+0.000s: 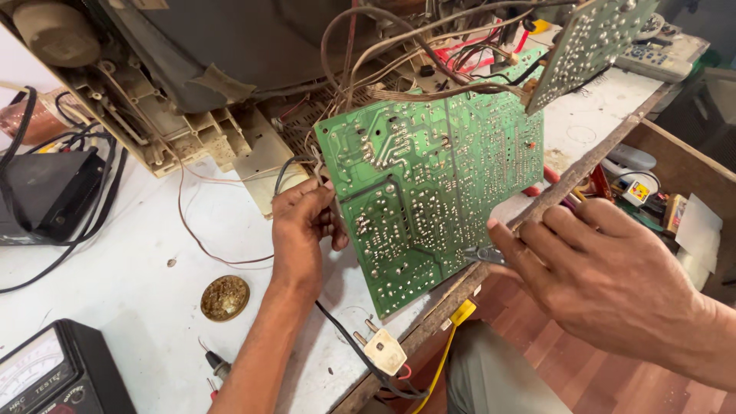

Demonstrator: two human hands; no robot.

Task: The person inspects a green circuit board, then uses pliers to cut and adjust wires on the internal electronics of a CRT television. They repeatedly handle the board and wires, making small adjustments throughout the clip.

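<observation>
A big grey old television shell (192,54) lies open on the white workbench (138,253), with a bunch of loose wires (399,46) spilling out above. A round brass-coloured tin lid (225,297), a white power plug (383,350) and a black meter with a dial (57,376) sit near the front edge. A flat green circuit board with silver solder dots (437,184) stands tilted up in the middle. The left hand (300,226) is curled tight around the board's left edge. The right hand (594,264) is closed around small metal pliers (481,254), whose tip touches the board's lower right edge.
</observation>
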